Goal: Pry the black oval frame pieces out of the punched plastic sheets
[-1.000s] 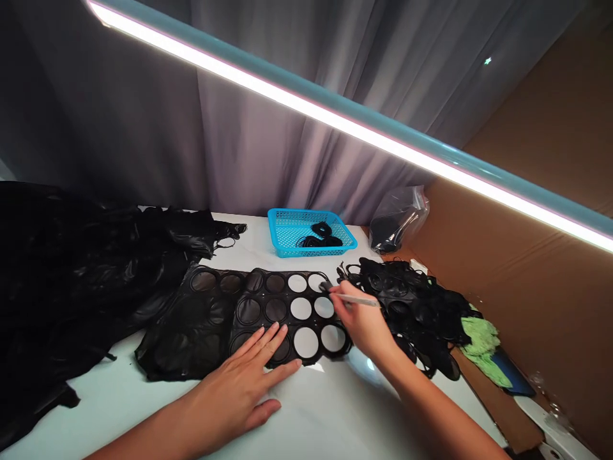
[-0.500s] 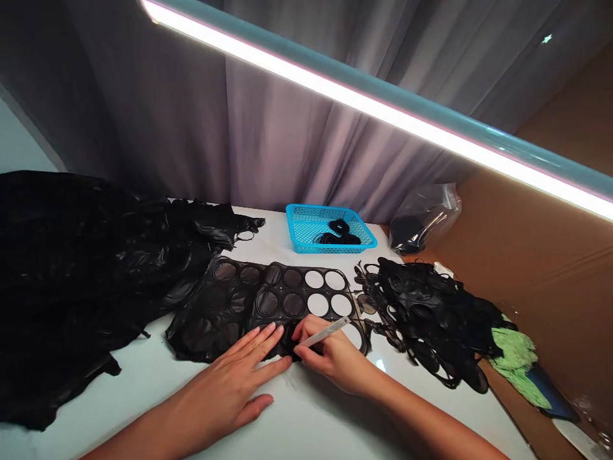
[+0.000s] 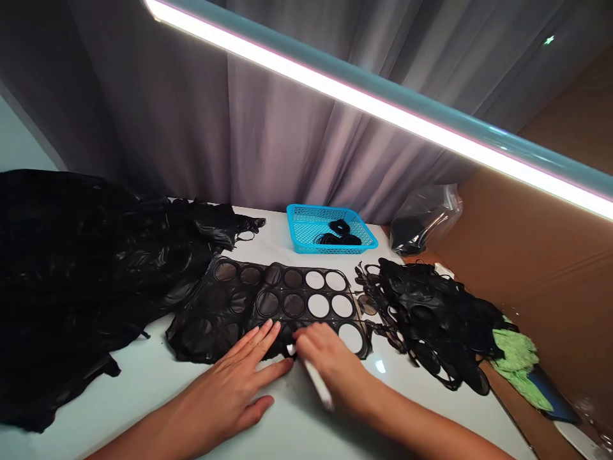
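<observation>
A thin black rubbery sheet (image 3: 281,289) with rows of moulded rings lies on the white table. Some ring centres are filled with dark film; several at the right show white through the hole. My left hand (image 3: 244,374) rests flat with fingers spread, its fingertips on the sheet's front edge. Just right of it, my right hand (image 3: 330,361) is closed around a slim, pale, stick-like tool (image 3: 318,384). The tool's rear end points down toward me, and its pale front end shows by the fingertips at the front row. The exact kind of tool is unclear.
A large heap of black sheets (image 3: 86,275) covers the left side. Behind the sheet stands a blue basket (image 3: 330,248) with black rings (image 3: 340,239). Ring-holed black scraps (image 3: 426,313) pile at right, near a green cloth (image 3: 517,351) and a clear bag (image 3: 431,214). A lamp tube (image 3: 364,96) crosses overhead.
The tool in my right hand has swung from pointing up and right to pointing down toward me, with the hand turned over. My left hand has barely shifted.
</observation>
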### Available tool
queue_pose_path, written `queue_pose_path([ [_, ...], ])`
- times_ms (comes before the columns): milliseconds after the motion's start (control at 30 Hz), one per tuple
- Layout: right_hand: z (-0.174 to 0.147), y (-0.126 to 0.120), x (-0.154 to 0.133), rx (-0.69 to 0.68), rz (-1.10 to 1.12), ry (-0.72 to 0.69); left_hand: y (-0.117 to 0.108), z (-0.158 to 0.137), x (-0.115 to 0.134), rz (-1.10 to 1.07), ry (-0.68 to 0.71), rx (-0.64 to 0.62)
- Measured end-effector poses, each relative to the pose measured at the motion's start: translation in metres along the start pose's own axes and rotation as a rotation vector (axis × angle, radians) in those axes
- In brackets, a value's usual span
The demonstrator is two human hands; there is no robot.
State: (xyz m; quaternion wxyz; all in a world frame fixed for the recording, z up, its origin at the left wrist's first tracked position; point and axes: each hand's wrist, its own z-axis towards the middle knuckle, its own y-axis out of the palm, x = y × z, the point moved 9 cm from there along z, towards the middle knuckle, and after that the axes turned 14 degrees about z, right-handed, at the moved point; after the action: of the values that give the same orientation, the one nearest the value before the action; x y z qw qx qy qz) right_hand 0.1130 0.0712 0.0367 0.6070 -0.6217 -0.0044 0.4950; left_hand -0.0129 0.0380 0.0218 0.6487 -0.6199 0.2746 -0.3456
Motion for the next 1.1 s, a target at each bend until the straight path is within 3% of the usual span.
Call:
queue_pose_path([
  [133,0.005,-0.072,0.06,0.373,0.075,0.266,-0.007,0.0,0.001,-0.009,-0.004,-0.023],
  [233,0.017,-0.091,0.077,0.433,0.13,0.328,-0.015,0.008,-0.003,-0.024,-0.023,-0.014],
  [367,0.043,-0.056,0.059,0.255,0.324,0.217,-0.017,0.027,-0.022,0.025,-0.111,0.057],
  [500,0.055,-0.022,0.043,0.069,0.447,0.128,-0.007,0.034,-0.033,0.066,-0.099,0.085],
  [733,0.054,-0.022,0.05,0.028,0.542,0.136,0.0,0.032,-0.034,0.05,-0.1,0.053],
  [933,0.053,-0.019,0.041,0.007,0.465,0.106,0.003,0.033,-0.035,0.05,-0.098,0.063],
  [1100,0.048,-0.008,0.03,-0.015,0.142,-0.015,0.002,0.032,-0.034,0.033,-0.098,0.046],
])
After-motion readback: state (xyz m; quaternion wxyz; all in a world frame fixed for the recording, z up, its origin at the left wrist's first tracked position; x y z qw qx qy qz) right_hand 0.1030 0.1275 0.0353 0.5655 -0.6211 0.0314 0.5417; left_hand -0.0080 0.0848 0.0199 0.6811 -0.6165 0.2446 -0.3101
